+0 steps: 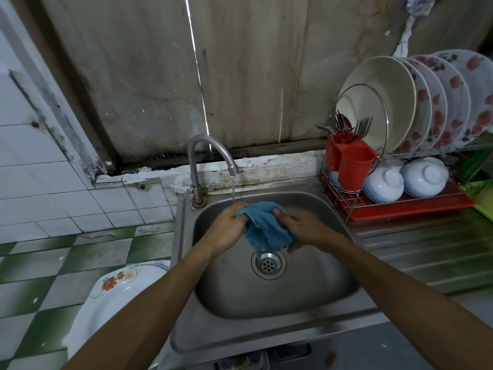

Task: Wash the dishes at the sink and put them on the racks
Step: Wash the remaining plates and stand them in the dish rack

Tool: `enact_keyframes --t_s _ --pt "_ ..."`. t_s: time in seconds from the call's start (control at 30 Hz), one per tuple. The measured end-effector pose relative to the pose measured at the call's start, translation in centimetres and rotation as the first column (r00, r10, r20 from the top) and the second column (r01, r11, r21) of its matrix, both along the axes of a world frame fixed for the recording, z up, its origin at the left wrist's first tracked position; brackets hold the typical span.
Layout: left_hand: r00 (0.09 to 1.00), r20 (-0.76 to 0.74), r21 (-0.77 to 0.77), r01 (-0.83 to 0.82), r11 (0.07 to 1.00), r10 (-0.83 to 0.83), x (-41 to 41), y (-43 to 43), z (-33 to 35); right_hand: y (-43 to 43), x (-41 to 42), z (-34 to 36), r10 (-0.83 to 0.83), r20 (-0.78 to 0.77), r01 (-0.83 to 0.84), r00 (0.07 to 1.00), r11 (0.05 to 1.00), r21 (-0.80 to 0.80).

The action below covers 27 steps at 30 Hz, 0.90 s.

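Blue cloth (266,228), gripped by left hand (226,228) and right hand (306,231), hangs over the sink (266,297) under the tap (210,145); hold it in the stream and wring firmly; plates (381,102) stand racked off the sink's right edge.

Fingers of left hand (226,231) and right hand (306,228) partly inside blue cloth (266,231); rightmost plate (477,84) partly off-frame

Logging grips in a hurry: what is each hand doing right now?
Left hand: grips the blue cloth.
Right hand: grips the same cloth.
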State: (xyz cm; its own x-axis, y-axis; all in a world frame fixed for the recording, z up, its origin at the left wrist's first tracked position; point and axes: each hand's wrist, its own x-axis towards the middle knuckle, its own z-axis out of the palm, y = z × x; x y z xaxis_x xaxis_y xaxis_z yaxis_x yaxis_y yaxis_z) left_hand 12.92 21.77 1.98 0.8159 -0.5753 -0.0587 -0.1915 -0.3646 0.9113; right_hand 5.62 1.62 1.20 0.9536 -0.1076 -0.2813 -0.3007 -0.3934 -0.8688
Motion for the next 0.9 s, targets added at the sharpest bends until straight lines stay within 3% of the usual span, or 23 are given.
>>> enact_keyframes --t_s 0.1,0.27,0.33,0.4,0.53,0.6,0.73,0.87,0.9 --pt "0.998 0.023 -0.057 -0.057 0.997 0.058 0.2 -0.1 0.7 0.4 0.0 0.6 0.013 0.034 -0.009 0.999 0.993 -0.12" --pt "0.98 0.164 0.032 -0.123 0.992 0.116 0.9 -0.8 2.6 1.4 -0.5 2.5 0.106 0.247 -0.115 0.963 0.993 0.025" --pt "0.972 0.212 0.067 -0.113 0.991 0.097 0.8 -1.4 3.4 1.8 -0.1 2.3 0.169 0.29 -0.145 0.942 0.984 -0.104" --pt "0.985 0.16 0.062 -0.072 0.995 0.062 1.2 -1.3 4.1 1.3 0.3 2.0 0.158 0.347 -0.079 0.924 0.97 -0.232" --pt "0.989 0.035 0.205 0.13 0.97 -0.14 2.4 0.5 4.3 -0.8 -0.5 3.1 -0.158 0.281 0.144 0.947 0.987 0.073" --pt "0.993 -0.044 0.125 0.118 0.985 -0.114 2.3 0.9 4.3 -1.3 -0.6 4.1 -0.288 0.237 0.235 0.928 0.945 0.228" --pt "0.968 -0.229 0.02 0.107 0.994 -0.099 1.4 -0.3 4.8 -1.4 -1.0 5.6 -0.291 0.109 0.232 0.95 0.898 0.373" --pt "0.925 -0.374 -0.019 0.063 0.998 -0.066 0.9 -0.9 5.1 -3.0 -1.8 6.5 -0.399 -0.117 0.359 0.909 0.611 0.705" --pt "0.899 -0.434 -0.085 0.025 0.996 -0.06 0.7 -1.1 5.1 -3.6 -2.2 6.2 -0.358 -0.17 0.366 0.918 0.602 0.71"
